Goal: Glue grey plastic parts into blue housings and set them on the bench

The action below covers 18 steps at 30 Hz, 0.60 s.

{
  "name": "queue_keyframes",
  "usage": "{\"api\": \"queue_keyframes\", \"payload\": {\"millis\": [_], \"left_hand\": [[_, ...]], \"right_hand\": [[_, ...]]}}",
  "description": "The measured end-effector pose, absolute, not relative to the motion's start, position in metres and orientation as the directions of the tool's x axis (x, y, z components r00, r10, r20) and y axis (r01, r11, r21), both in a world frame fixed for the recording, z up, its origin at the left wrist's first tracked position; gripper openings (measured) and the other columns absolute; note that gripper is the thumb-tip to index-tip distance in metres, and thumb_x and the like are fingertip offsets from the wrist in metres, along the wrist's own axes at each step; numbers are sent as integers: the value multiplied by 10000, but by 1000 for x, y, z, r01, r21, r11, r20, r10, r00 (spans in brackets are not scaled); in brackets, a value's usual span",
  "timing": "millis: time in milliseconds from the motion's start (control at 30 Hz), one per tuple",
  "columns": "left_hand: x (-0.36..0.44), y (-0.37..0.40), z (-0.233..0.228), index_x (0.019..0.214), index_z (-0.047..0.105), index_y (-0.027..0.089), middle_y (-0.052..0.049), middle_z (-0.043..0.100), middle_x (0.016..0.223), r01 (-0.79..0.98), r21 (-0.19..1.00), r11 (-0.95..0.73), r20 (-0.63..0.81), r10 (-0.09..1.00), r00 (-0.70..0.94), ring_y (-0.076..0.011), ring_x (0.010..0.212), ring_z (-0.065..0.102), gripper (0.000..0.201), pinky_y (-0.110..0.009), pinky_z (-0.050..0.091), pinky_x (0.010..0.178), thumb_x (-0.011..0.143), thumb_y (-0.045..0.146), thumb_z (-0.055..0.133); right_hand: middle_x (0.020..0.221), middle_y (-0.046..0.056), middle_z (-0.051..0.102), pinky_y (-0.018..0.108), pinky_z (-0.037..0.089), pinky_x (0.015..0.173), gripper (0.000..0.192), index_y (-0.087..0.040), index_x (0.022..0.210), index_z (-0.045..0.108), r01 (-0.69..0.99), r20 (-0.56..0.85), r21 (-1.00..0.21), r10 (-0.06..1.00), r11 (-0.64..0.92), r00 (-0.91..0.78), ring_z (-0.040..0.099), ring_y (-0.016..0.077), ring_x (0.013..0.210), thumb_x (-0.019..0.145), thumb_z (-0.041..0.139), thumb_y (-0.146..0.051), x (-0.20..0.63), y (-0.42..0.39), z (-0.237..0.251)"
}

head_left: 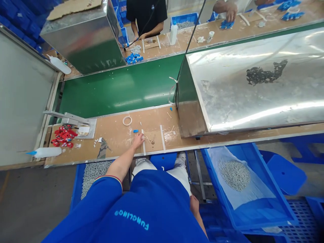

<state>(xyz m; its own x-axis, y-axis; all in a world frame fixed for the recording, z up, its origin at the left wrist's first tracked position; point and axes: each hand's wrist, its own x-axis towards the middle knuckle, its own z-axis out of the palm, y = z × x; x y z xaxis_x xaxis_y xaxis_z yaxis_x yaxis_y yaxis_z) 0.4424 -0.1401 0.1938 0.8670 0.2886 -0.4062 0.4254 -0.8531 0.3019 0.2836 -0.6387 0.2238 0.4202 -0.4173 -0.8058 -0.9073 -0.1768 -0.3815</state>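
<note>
My left hand [138, 140] reaches out over the brown workbench [116, 135], fingers resting on the surface beside a white tape strip, close to a small blue part [136, 131]. Whether it pinches anything is too small to tell. A white ring [127, 120] lies a little farther out. My right hand [194, 205] hangs low by my side, below the bench edge, mostly hidden behind my blue shirt. A pile of red parts [63, 136] sits at the bench's left end by a metal fixture [76, 122].
A green conveyor belt [118, 89] runs behind the bench, with shiny metal covers [253, 81] at right and upper left. Blue bins [245, 185] of small grey parts stand below the bench. A white squeeze bottle [47, 152] lies at left. Other people work across the belt.
</note>
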Motion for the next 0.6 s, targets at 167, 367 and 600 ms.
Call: {"api": "queue_keyframes", "payload": {"millis": [167, 367, 600], "left_hand": [[450, -141, 196, 1296, 593, 189, -109, 569, 1342, 376, 228, -898, -430, 254, 866, -292, 1232, 547, 397, -511, 465, 1055, 951, 375, 657], [458, -140, 200, 1306, 597, 185, -117, 572, 1352, 343, 173, -923, -447, 237, 863, -296, 1239, 548, 416, -513, 463, 1060, 946, 381, 668], [463, -138, 199, 1302, 605, 186, -111, 608, 1323, 325, 162, -932, -479, 213, 852, -275, 1199, 590, 407, -505, 493, 1038, 972, 421, 637]], "right_hand": [[939, 32, 698, 294, 565, 637, 235, -141, 933, 684, -960, -874, -250, -399, -124, 279, 680, 189, 808, 992, 638, -364, 282, -641, 222], [1017, 45, 706, 321, 593, 706, 218, -139, 998, 692, -963, -892, -256, -363, -82, 268, 691, 205, 887, 992, 642, -351, 281, -639, 221], [1038, 45, 704, 323, 597, 709, 244, -125, 1029, 690, -964, -892, -259, -368, -55, 261, 691, 204, 886, 986, 650, -362, 278, -641, 215]]}}
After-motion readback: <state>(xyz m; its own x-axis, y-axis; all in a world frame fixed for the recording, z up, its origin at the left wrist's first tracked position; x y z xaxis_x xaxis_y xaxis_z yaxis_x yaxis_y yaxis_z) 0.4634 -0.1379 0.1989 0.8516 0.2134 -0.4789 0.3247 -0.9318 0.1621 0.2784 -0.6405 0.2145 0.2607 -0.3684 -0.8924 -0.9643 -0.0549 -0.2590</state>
